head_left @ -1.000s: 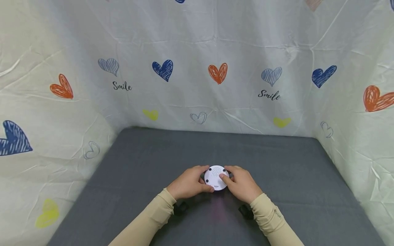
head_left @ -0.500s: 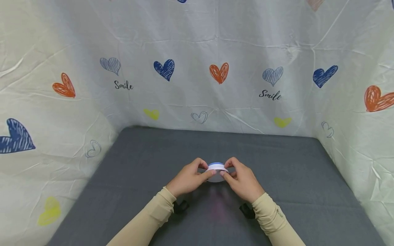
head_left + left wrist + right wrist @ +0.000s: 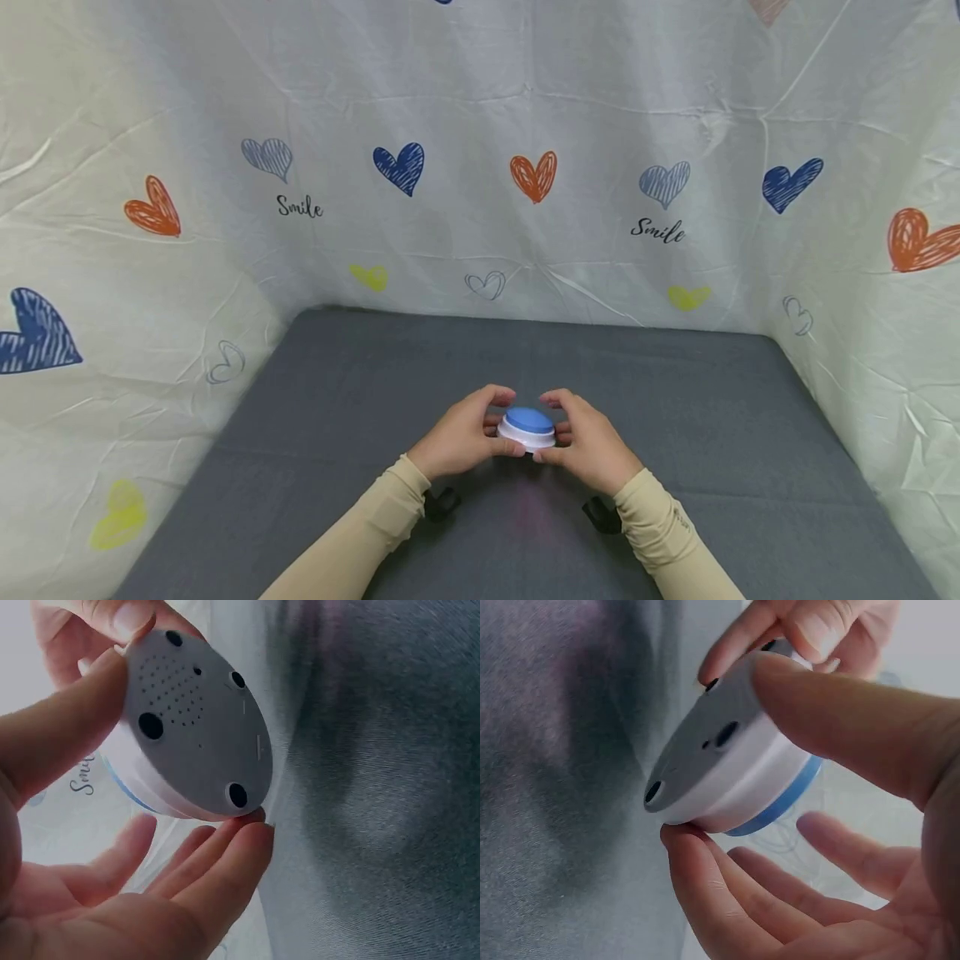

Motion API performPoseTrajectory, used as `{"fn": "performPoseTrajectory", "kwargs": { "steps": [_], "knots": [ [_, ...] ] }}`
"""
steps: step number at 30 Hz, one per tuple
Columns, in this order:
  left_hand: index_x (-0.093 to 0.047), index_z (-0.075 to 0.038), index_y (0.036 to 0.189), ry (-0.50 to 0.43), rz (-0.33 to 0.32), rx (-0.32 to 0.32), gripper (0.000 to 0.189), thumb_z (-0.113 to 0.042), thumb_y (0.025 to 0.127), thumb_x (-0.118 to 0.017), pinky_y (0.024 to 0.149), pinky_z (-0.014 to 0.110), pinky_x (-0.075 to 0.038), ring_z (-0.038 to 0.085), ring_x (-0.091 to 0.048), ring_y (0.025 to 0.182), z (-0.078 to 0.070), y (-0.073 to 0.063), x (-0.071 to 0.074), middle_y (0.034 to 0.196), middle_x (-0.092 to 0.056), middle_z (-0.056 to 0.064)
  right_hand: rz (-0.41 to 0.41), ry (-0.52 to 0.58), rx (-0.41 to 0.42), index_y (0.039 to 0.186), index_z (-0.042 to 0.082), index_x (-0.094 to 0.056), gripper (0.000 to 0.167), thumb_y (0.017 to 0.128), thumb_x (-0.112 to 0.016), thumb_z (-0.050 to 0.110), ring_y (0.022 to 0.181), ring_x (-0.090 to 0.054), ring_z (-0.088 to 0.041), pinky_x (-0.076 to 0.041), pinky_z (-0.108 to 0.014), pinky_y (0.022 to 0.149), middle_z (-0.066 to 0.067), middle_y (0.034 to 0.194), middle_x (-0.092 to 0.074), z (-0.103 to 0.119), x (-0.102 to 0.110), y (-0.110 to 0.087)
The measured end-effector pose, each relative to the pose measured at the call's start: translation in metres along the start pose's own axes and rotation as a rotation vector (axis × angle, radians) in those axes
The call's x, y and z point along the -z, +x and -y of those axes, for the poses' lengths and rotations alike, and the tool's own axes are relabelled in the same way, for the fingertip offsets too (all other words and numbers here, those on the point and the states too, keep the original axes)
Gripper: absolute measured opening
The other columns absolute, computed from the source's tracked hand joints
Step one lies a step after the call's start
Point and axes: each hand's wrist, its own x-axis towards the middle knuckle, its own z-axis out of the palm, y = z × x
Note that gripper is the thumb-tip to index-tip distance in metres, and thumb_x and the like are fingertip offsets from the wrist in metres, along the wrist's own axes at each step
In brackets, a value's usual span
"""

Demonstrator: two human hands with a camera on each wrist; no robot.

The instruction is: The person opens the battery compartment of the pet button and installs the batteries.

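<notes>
A round white push button (image 3: 527, 428) with a blue domed top is held between both hands over the grey surface. My left hand (image 3: 467, 431) pinches its left side, thumb at the near edge and fingers at the far side. On the right side my right hand (image 3: 588, 437) pinches it in the same way. In the left wrist view the button's underside (image 3: 202, 727) shows dark round feet and a patch of small holes. The blue top (image 3: 776, 802) faces away from the thumbs in the right wrist view.
Dark grey cloth (image 3: 420, 358) covers the table. White curtain fabric (image 3: 450, 233) printed with hearts and "Smile" stands at the back and both sides. A black strap-like piece (image 3: 441, 505) sits under the left wrist, another (image 3: 602, 515) under the right.
The button has been turned over between the hands: its white underside with holes faced the head camera a second ago, and now its blue top does. The forearms have barely moved.
</notes>
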Motion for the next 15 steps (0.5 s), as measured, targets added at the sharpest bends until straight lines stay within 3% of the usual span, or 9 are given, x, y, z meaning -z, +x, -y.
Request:
{"fn": "performPoseTrajectory", "kwargs": {
  "steps": [2, 5, 15],
  "knots": [
    [-0.049, -0.004, 0.157, 0.06, 0.01, -0.029, 0.088, -0.025, 0.085, -0.095, 0.11, 0.05, -0.057, 0.037, -0.068, 0.135, 0.002, 0.001, -0.003, 0.155, -0.057, 0.021, 0.008, -0.04, 0.006, 0.153, 0.012, -0.055, 0.084, 0.08, -0.097, 0.009, 0.113, -0.076, -0.028, -0.064, -0.046, 0.094, -0.018, 0.149, -0.063, -0.001, -0.002, 0.0],
    [-0.047, -0.007, 0.161, 0.152, 0.017, -0.049, 0.096, -0.026, 0.082, -0.098, 0.112, 0.049, -0.055, 0.034, -0.068, 0.136, 0.002, 0.002, -0.006, 0.156, -0.057, 0.019, 0.011, -0.111, 0.036, 0.158, 0.008, -0.052, 0.094, 0.076, -0.098, 0.006, 0.113, -0.074, -0.03, -0.062, -0.048, 0.097, -0.02, 0.149, -0.064, -0.003, -0.006, -0.001],
    [-0.046, -0.01, 0.163, 0.288, 0.019, -0.011, 0.101, -0.021, 0.078, -0.1, 0.108, 0.05, -0.055, 0.03, -0.063, 0.129, 0.002, 0.004, -0.017, 0.148, -0.058, 0.017, 0.019, -0.301, 0.151, 0.153, 0.001, -0.056, 0.088, 0.076, -0.098, 0.004, 0.126, -0.063, -0.041, -0.053, -0.057, 0.109, -0.021, 0.143, -0.067, -0.009, -0.024, 0.002]
  ]
}}
